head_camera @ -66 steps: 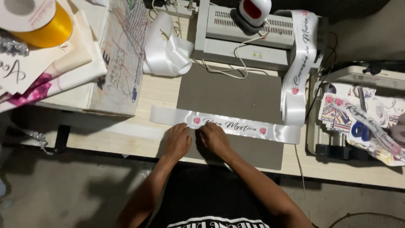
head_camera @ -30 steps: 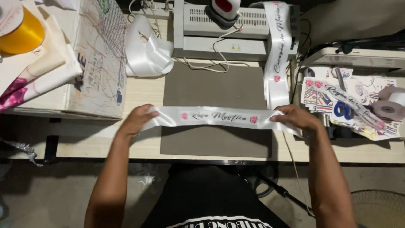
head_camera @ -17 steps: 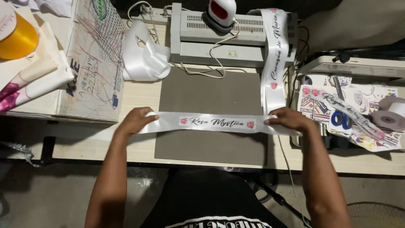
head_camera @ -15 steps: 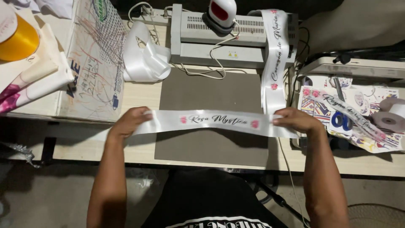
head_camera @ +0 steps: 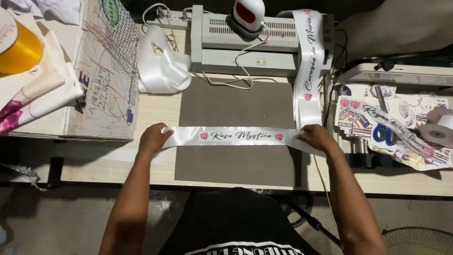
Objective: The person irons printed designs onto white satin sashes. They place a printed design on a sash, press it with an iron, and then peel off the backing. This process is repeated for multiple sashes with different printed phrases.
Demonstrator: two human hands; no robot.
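Holding: a white satin ribbon [head_camera: 240, 136] is stretched flat between the person's two hands, its printed script and two small pink roses facing up.
Left hand: the left hand [head_camera: 153, 139] lies palm down on the ribbon's left end, fingers curled together and pressing it to the bench [head_camera: 155, 113].
Right hand: the right hand [head_camera: 317, 137] rests on the ribbon's right end, fingers bent and close together, pinning the strip just below the hanging sash.
Ribbon position: it runs left to right across the upper part of a grey mat [head_camera: 238, 137], near the bench's front half.
Second sash: another white printed ribbon [head_camera: 307, 61] drapes down from the grey machine [head_camera: 257, 40] at the back, its lower end reaching the stretched ribbon by the right hand.
On the machine: a small white and red press [head_camera: 247, 15] sits on top, its cord trailing onto the bench.
Left of mat: a loose coil of plain white ribbon [head_camera: 160, 63], then a scribbled cardboard box [head_camera: 106, 71] and a yellow ribbon spool [head_camera: 19, 47] farther left.
Right side: printed sheets [head_camera: 406, 127] with blue-handled scissors [head_camera: 384, 134] lying on them, and a tape roll [head_camera: 439, 130] at the edge.
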